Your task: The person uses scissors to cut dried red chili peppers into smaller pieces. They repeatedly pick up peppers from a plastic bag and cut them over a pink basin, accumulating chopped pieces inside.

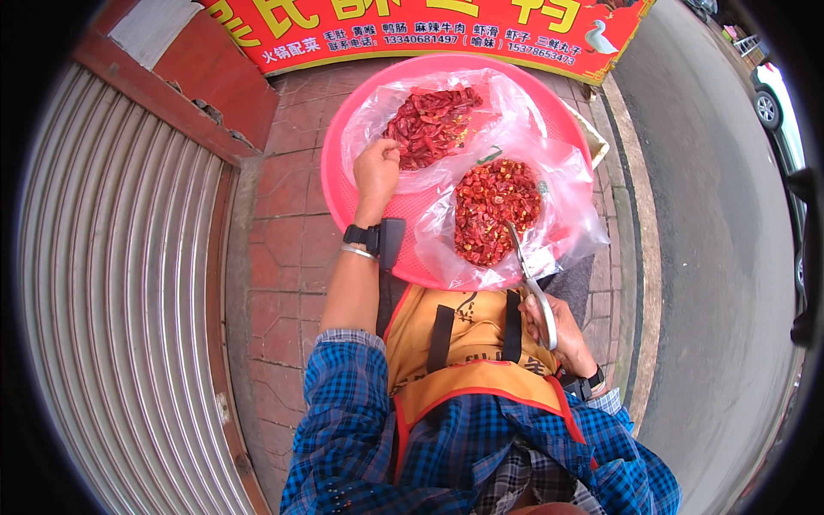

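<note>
My left hand [378, 168] is at the left edge of a pile of dried red chilies [430, 125], its fingertips pinched together; whether a chili is between them I cannot tell. The pile lies on an open clear plastic bag [360, 129]. My right hand [559, 325] holds metal scissors [533, 283] by the handles, blades pointing up to the edge of the cut chili pieces [492, 212]. Those pieces fill a second clear plastic bag [573, 187], nearer to me. Both bags rest in a round pink plastic basket [331, 174].
A red signboard [438, 32] bearing writing stands beyond the basket. A white foam box [595, 141] shows behind the basket's right rim. A ribbed metal shutter [122, 277] is at left, a road [714, 244] with a parked car [779, 116] at right.
</note>
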Demonstrator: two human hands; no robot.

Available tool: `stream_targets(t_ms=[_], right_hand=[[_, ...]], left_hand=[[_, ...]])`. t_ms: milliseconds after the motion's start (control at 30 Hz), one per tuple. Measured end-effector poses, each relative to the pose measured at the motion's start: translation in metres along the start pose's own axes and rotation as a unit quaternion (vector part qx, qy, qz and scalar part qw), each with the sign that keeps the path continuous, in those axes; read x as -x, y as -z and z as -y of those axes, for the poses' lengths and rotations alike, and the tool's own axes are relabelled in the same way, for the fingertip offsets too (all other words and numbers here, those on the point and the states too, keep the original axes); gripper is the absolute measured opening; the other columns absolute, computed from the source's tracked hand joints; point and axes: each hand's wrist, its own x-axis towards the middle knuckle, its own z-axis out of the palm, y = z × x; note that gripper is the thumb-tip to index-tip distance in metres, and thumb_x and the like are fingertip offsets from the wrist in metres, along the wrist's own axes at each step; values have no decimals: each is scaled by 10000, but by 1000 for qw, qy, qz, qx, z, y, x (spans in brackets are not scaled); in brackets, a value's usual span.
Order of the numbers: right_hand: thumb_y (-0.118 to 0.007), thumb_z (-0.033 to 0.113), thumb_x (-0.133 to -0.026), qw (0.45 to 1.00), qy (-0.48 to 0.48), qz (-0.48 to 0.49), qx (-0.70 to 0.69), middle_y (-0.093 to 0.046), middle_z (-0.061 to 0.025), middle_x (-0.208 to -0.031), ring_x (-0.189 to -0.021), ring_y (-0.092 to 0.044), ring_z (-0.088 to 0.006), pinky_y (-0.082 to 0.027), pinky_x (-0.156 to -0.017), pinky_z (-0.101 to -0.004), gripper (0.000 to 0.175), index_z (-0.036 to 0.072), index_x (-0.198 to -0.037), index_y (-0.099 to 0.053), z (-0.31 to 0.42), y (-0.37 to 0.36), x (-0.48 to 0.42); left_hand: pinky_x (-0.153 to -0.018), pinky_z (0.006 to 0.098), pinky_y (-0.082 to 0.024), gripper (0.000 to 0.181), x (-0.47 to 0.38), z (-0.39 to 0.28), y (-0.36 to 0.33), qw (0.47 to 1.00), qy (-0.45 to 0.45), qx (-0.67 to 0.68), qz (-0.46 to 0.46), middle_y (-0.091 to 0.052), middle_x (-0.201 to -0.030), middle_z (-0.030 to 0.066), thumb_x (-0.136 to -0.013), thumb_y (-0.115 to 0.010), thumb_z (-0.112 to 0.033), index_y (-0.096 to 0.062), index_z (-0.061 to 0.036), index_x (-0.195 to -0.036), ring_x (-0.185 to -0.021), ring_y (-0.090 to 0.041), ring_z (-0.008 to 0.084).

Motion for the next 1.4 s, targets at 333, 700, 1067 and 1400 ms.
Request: stream_targets(t_ms=[333, 700, 1067, 1400], right_hand=[[-601, 406, -908, 1000, 14, 6, -12, -487, 42, -593, -465, -442, -43, -299, -414, -191, 371, 36, -931, -584, 3, -6, 3], [-579, 437, -906, 988, 101, 88, 80, -571, -21, -957, -667, -480, -60, -400, -583, -208, 551, -17, -1212, -517, 12, -3, 0], [-590, 434, -907, 991, 98, 73, 51, -460, 60, -750, -631, -416, -27, -367, -562, -192, 419, 28, -1009, -565, 18, -6, 7], [-574, 405, -925, 994, 74, 66, 53, -435, 76, -681, -572, -389, -16, -312, -501, -188, 379, 34, -1007, -565, 14, -4, 7]], left_hand=[[-598, 203, -458, 168, 45, -57, 28, 883, 197, 416, 92, -668, -845, 69, -859, -628, -60, -615, -3, -1016, -674, -603, 93], [-582, 190, -453, 116, 108, -115, 12, 827, 182, 481, 228, -647, -802, 40, -855, -635, -56, -603, -20, -961, -657, -582, 73], [-554, 182, -444, 88, 119, -111, -4, 823, 214, 461, 255, -644, -778, 32, -846, -618, -29, -600, -30, -932, -621, -576, 70], [-565, 184, -451, 85, 128, -112, -8, 821, 213, 426, 316, -647, -807, 53, -852, -613, -34, -601, -20, -935, -644, -583, 76]])
